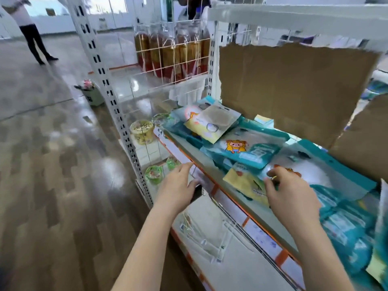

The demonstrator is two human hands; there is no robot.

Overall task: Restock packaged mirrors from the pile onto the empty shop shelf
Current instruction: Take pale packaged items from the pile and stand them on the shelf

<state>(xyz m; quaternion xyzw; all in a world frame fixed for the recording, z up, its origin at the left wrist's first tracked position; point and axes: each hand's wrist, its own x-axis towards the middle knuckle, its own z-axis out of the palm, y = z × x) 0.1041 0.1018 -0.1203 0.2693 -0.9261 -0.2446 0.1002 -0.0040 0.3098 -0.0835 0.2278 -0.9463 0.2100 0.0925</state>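
"While both forearms rise from the bottom edge of the frame, what are the hands doing?"

"Lower centre, the left hand [178, 183] has straight, relaxed fingers and holds nothing. Its fingertips lie against the orange-and-white price rail [262, 238]. Lower right, the right hand [291, 192] has its thumb and forefinger curled, pinching the near edge of a teal-edged packaged mirror [327, 171]."

"Where is that packet lying?"

"On the shelf [195, 154] that runs from centre to lower right, touching a yellow packet [245, 183] just left of the hand. Under the rail, a lower white shelf [210, 206] carries some clear flat packets [201, 234]."

"And the rest of the stock?"

"Beyond the hands, the pile of packaged mirrors [247, 152] overlaps loosely along the same shelf, teal with an orange cartoon figure. More teal packets crowd the right edge, blurred."

"Behind the pile?"

"A brown cardboard sheet [294, 80] stands upright at the back, torn along its top. Left of the shelf, round clear tubs [142, 131] and green tubs [154, 174] sit beside a slotted white post [113, 101]."

"Farther off?"

"Upper centre, tall bottles [174, 53] of amber liquid stand behind a wire grid. On the glossy floor [52, 154], left of the post, is a small box of flowers [92, 93]. At upper left a person [31, 34] in dark trousers stands well apart."
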